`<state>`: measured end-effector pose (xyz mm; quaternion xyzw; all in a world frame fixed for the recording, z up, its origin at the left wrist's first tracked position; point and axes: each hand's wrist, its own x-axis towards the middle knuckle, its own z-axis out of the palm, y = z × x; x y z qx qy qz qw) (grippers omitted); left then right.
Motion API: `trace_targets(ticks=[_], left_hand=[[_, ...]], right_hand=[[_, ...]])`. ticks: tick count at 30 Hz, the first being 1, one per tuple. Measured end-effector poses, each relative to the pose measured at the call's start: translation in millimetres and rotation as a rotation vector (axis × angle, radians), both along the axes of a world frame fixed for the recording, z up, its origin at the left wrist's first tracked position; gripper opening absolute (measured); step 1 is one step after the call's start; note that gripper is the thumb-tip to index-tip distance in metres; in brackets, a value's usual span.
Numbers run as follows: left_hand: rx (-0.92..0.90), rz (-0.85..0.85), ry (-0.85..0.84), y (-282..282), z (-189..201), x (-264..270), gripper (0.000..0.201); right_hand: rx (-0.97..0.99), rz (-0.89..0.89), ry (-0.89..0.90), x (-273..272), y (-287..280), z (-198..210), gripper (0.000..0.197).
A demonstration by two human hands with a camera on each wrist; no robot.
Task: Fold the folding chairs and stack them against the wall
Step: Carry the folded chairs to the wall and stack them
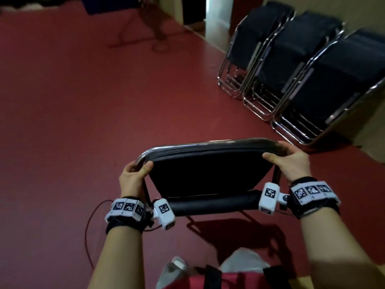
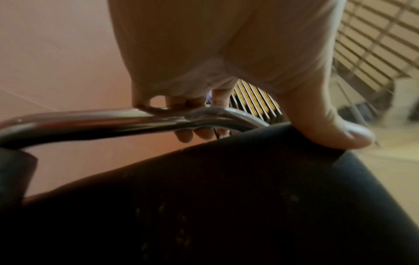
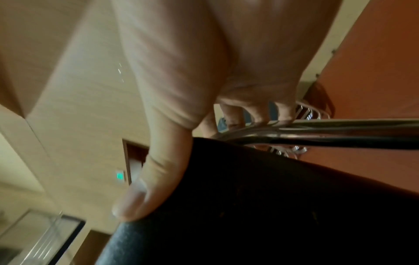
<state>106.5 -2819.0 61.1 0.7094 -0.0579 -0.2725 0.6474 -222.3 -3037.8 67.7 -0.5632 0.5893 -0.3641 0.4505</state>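
Observation:
A folded black folding chair (image 1: 208, 174) with a chrome tube frame (image 1: 187, 145) hangs in front of me above the red floor. My left hand (image 1: 135, 170) grips its top left corner, fingers wrapped over the tube (image 2: 90, 122), thumb (image 2: 328, 132) on the black pad (image 2: 226, 206). My right hand (image 1: 289, 157) grips the top right corner the same way, fingers (image 3: 260, 114) over the tube (image 3: 340, 129), thumb (image 3: 145, 188) on the pad (image 3: 272, 206). Three rows of folded black chairs (image 1: 308, 65) lean against the wall at the upper right.
Red floor (image 1: 83, 101) spreads wide to the left and ahead. A doorway (image 1: 216, 17) opens at the top centre. A thin red cable (image 1: 89, 236) trails by my left wrist. A blurred dark-legged object (image 1: 154, 28) stands far back.

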Motion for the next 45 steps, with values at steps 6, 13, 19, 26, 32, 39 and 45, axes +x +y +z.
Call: trace_targets(ticks=[6,13,19,26,32,39,45], left_hand=[[-0.062,-0.205,-0.025,-136.1,19.3,49.1,0.043],[-0.012,-0.31,-0.047,-307.8,2.8,67.9,0.056],[0.035,-0.327,-0.009,-415.2,1.8,84.3,0.056],[0.015,-0.397,0.037,-544.8,-2.5,113.7,0.054],[0.014,-0.596,0.035,-698.0,-6.7,137.5,0.046],[0.035,-0.834,-0.014,-839.0,-1.8,113.2,0.052],[0.036,-0.988,0.026,-928.5,-14.6,47.6,0.049]], right_hand=[[-0.043,-0.209,-0.074,9.5,-64.7,12.7,0.058],[0.009,-0.347,-0.111,13.5,-190.6,-4.3,0.049],[0.015,-0.342,-0.064,28.1,-297.0,3.4,0.054],[0.024,-0.414,-0.048,51.5,-397.1,-1.9,0.056],[0.031,-0.61,-0.04,68.2,-471.3,-14.1,0.061],[0.062,-0.807,-0.075,53.6,-516.5,-6.9,0.054],[0.09,-0.928,-0.061,1.2,-565.1,-15.1,0.058]])
